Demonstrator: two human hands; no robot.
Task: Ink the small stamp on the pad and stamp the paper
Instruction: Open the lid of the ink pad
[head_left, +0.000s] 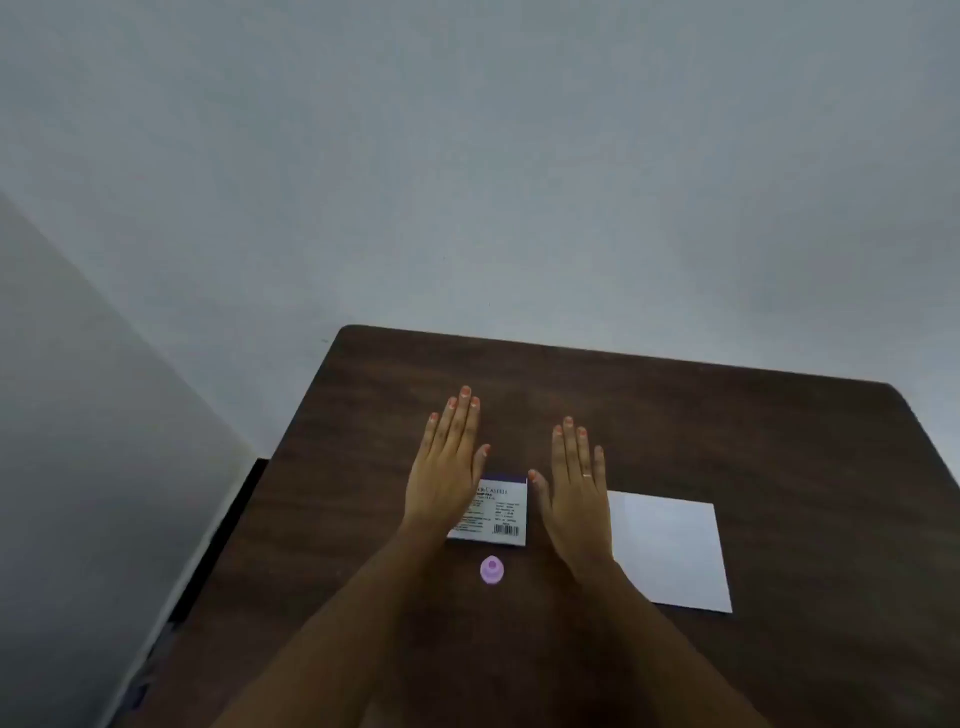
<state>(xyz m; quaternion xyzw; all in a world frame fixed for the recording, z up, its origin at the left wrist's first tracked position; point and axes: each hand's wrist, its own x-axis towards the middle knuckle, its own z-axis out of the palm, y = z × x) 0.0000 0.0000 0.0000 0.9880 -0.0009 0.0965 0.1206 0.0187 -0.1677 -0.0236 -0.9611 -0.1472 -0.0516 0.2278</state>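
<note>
Since nothing is held yet, we read the head view as the start, with every step ahead.
Step in hand: we judge we should pick up the small lilac plastic stamp (491, 569), low centre of the frame, by its knob, keeping its face level.
Left hand (448, 475): flat, fingers spread, empty, its edge over the box.
Right hand (574, 496): flat, spread, empty, a ring on one finger.
Pad: the white printed stamp-pad box (500, 512), centre frame, looks closed; we would open it first.
Paper: one white rectangular sheet (670, 551), right of centre.
Surface: dark brown wooden table (727, 415).
Count: one stamp, one box, one sheet, two hands.
</note>
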